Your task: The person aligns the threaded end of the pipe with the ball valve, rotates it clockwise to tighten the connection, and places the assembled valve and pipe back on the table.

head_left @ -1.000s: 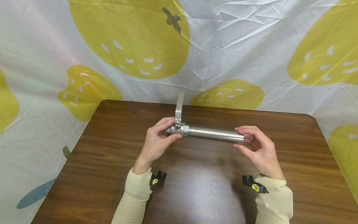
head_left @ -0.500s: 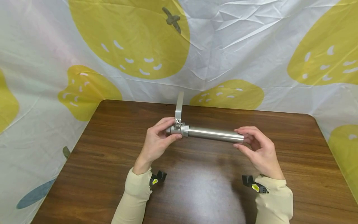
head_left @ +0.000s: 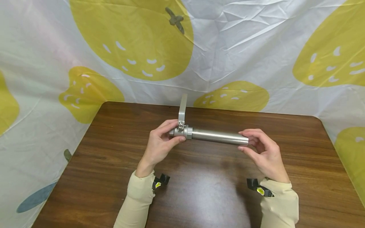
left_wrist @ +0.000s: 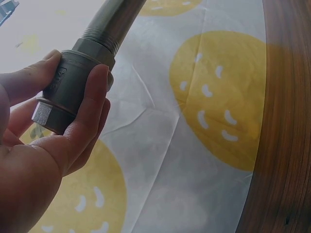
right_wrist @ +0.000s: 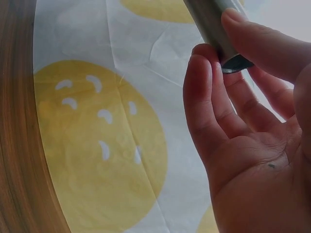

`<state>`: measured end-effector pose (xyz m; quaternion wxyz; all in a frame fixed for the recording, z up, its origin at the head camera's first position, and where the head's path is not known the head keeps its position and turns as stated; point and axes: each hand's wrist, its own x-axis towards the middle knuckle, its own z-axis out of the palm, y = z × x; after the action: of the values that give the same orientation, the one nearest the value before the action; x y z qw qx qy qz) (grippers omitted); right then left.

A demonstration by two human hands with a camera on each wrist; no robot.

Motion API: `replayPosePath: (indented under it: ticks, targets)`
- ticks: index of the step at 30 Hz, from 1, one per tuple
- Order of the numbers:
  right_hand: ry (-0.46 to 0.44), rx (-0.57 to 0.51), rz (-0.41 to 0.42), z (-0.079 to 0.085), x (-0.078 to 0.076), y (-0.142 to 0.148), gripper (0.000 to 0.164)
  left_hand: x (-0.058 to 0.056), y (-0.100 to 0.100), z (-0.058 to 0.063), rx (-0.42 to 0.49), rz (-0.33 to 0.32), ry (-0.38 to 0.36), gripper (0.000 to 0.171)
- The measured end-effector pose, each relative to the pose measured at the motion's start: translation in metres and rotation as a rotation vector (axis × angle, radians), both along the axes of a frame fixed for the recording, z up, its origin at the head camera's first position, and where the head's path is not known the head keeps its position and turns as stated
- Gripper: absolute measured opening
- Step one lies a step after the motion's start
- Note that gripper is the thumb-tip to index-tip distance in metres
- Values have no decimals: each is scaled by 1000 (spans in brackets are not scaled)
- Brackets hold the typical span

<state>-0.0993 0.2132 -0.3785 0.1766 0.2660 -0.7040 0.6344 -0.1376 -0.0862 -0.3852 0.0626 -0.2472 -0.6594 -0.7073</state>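
Observation:
My left hand [head_left: 160,144] grips a metal ball valve [head_left: 179,131] by its body, thumb on the near side and fingers behind. The valve's flat lever handle [head_left: 183,107] points away toward the backdrop. Joined to the valve's hex end is a straight steel pipe [head_left: 216,136], running to the right. At the pipe's far end my right hand [head_left: 263,150] pinches it between thumb and fingertips. In the left wrist view, threads [left_wrist: 99,39] show where the pipe [left_wrist: 116,19] meets the valve [left_wrist: 68,85]. The right wrist view shows the pipe's open, hollow end [right_wrist: 235,64] between the fingers.
A dark brown wooden table [head_left: 119,196] lies below both hands. Behind and beside it hangs a white cloth [head_left: 245,47] printed with large yellow fruit. Black wrist cameras [head_left: 164,179] are strapped over both cream sleeves [head_left: 135,202].

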Motion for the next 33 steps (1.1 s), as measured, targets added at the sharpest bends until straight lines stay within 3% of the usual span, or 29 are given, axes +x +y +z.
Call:
replayPosePath:
  ticks: [19,33]
  targets:
    - [-2,-2,-5,0,0,-1,46,1,0,1,5,-2,-5,47]
    - [-40,82,-71,-1,1,1,45,0,-1,1,-2,-4,-3,47]
